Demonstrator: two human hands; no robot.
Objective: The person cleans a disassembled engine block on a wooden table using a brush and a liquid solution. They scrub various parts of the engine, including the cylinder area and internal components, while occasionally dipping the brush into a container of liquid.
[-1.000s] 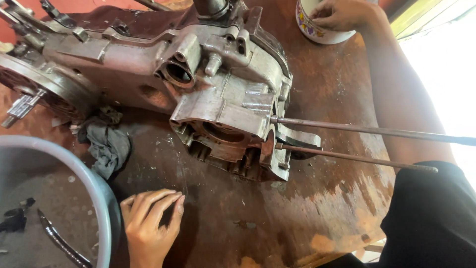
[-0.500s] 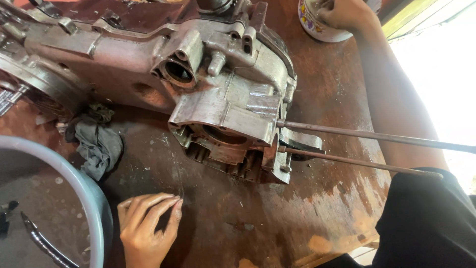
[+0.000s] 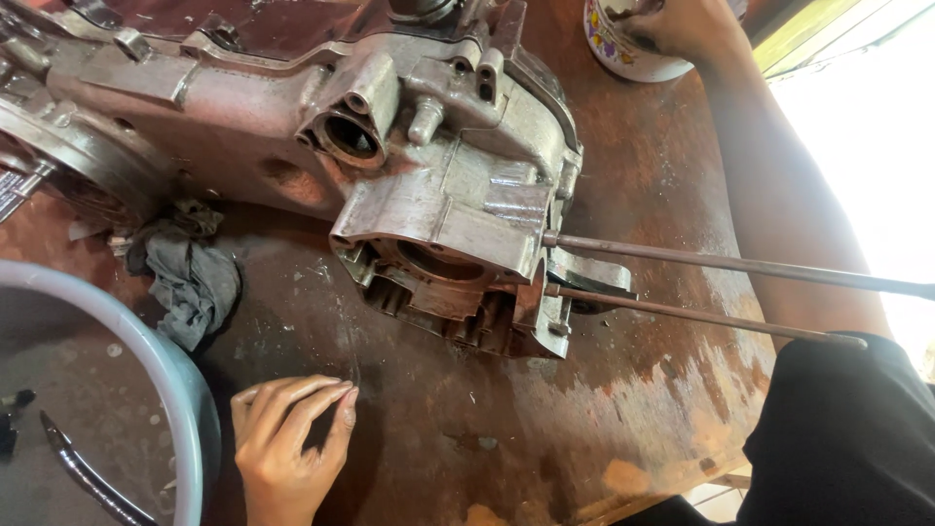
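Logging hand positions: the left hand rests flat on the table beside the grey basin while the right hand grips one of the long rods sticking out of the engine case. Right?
Not quite. The head view shows the right hand at the patterned cup, not on the rods. The left hand rests on the table beside the grey basin.

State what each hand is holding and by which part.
Left hand holds nothing, resting on the table. Right hand is at the cup rim; grip unclear.

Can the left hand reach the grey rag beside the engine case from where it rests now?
Probably yes. The left hand rests flat on the table, and only bare tabletop lies between it and the grey rag.
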